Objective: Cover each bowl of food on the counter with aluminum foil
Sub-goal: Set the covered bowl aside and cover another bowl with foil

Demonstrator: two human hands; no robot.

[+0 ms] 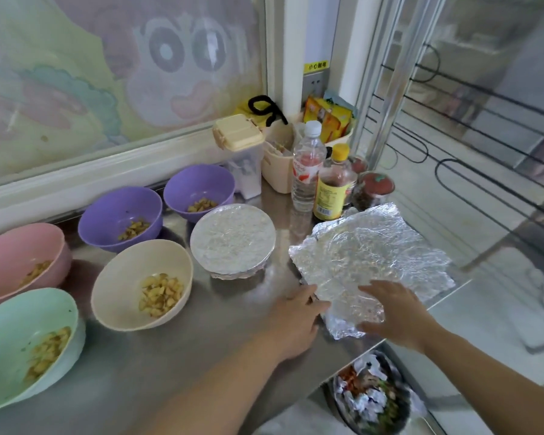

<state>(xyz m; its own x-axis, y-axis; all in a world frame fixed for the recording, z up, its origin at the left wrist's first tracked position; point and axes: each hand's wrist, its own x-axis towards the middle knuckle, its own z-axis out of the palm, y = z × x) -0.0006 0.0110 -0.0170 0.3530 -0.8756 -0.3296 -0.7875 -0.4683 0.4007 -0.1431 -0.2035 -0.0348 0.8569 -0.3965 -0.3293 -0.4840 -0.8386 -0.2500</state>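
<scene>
step: one bowl done, second sheet being readied; flat foil sheet (371,259) lies on the right end of the steel counter (201,356), not yet on any bowl
covered bowl: (233,240) foil tight over the rim, sits between the cream bowl and the loose sheet
uncovered: cream bowl (142,284), near purple bowl (120,218), far purple bowl (198,191), pink bowl (22,259), green bowl (25,346), all open-topped with chopped yellowish food inside
progress: judged one of six covered, five left
left hand: (296,318) fingers fairly straight, gripping nothing, tips at the sheet's left edge; contact with foil can't be confirmed
right hand: (393,312) fingers spread and loose over the sheet's near corner, gripping nothing; blurred, pressing or hovering, cannot tell
foil edge: dark strip under the sheet's left edge, too unclear to name
next move, judged: pinch the sheet at two edges, lift it flat, carry it left to the cream bowl, which is nearest, centre it, crimp down round the rim
needs: light grip, foil is already creased and looks easy to tear; sheet looks wide enough to overhang the rim
watch: bottles (308,171) stand just behind the sheet, could get knocked on the lift
below counter: bin (371,400) with scraps, not part of the task
</scene>
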